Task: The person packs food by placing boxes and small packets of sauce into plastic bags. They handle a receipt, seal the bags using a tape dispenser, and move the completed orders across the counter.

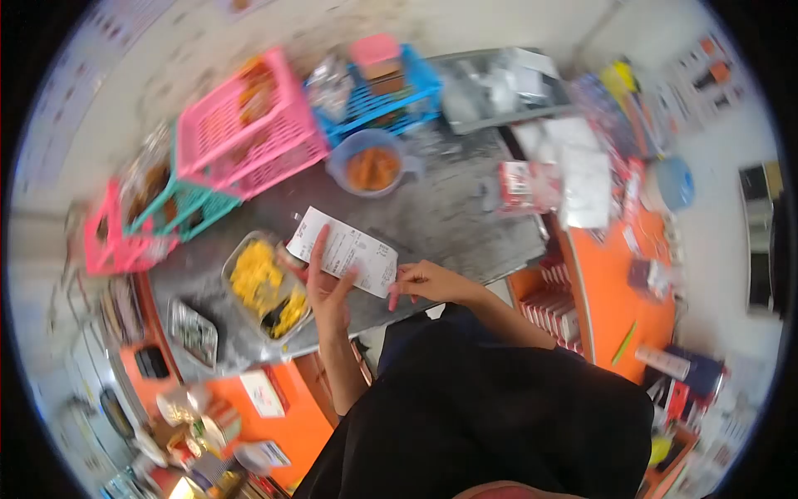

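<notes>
A white printed paper slip (353,249) is held above the dark metal table. My left hand (326,279) is at its left part, index finger stretched over the print and the other fingers spread; how far it grips the paper is unclear. My right hand (416,283) pinches the lower right edge of the slip. Just left of my left hand stands a clear container (293,326) with yellow food pieces (256,273). Further left lies a foil tray (193,333). Behind the slip is a bluish bowl (372,163) with orange-brown contents.
Pink (216,137), blue (399,91) and teal baskets line the wall side of the metal table (440,208). A grey tray (474,116) with bags stands behind. Orange counters (598,274) flank the table; white packets lie at right.
</notes>
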`<act>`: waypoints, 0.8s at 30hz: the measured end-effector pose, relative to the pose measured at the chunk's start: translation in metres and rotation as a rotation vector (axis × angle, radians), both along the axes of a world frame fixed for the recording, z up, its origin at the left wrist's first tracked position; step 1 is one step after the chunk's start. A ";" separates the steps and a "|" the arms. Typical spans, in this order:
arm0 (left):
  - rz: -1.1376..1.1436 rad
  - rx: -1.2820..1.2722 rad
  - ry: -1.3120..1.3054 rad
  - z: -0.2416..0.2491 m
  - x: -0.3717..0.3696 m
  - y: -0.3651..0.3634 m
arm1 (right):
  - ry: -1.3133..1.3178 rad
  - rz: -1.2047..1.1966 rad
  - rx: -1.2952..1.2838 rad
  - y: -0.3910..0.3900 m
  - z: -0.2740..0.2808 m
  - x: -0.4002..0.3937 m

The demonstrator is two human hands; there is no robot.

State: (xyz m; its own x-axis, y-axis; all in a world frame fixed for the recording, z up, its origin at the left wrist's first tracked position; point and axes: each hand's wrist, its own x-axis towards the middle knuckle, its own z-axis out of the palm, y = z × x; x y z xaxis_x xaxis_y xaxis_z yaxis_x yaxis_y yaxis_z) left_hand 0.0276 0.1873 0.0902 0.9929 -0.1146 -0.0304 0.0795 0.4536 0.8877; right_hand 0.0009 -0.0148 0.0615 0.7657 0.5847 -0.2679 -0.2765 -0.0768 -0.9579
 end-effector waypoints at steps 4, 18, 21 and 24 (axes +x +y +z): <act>-0.086 0.204 -0.025 0.006 0.060 -0.097 | 0.001 -0.213 -0.112 -0.104 0.001 -0.025; -0.572 0.484 -0.050 -0.193 0.159 -0.391 | 0.642 -0.724 0.113 -0.253 -0.191 -0.018; -0.594 0.484 0.389 -0.197 0.159 -0.397 | 0.658 -0.899 0.003 -0.256 -0.217 -0.007; -0.563 0.526 0.472 -0.204 0.165 -0.395 | 0.541 -0.990 -0.047 -0.244 -0.227 -0.009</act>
